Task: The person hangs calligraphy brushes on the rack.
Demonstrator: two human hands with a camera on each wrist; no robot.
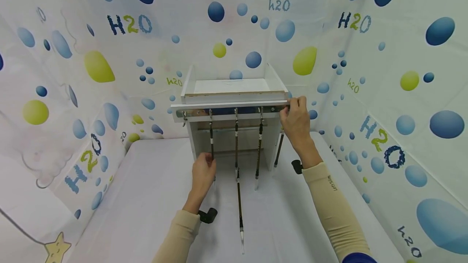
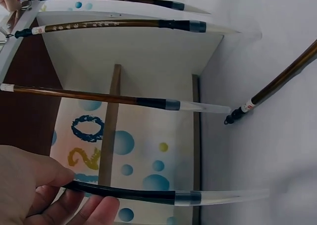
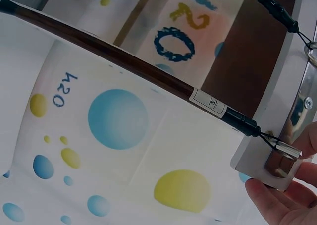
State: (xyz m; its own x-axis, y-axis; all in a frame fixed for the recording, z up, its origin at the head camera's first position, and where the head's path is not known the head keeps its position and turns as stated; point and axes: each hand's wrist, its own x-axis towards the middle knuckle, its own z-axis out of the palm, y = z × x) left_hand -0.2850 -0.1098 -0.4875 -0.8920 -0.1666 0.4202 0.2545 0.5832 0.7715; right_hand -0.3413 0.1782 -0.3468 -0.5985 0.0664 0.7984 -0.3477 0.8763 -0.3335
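Observation:
Calligraphy brushes hang by loops from hooks on a metal-faced rail (image 1: pixel 223 111) along the front of a white wooden stand. My left hand (image 1: pixel 204 172) pinches the lower part of the leftmost hanging brush (image 2: pixel 133 194), its pale bristles under a clear cap pointing down. Two more brushes, a middle one (image 1: pixel 236 141) and another (image 1: pixel 260 149), hang beside it. At the rail's right end my right hand (image 1: pixel 296 123) grips the rail, fingers close to the hook (image 3: pixel 288 149) where the rightmost brush (image 3: pixel 114 61) hangs by its black loop.
One capped brush (image 1: pixel 239 202) lies on the white tabletop (image 1: pixel 146 198) in front of the stand. The leftmost hook (image 1: pixel 184 117) holds no brush. On top of the stand is an open white tray (image 1: pixel 234 93). Bubble-printed curtains (image 1: pixel 234 23) surround the table.

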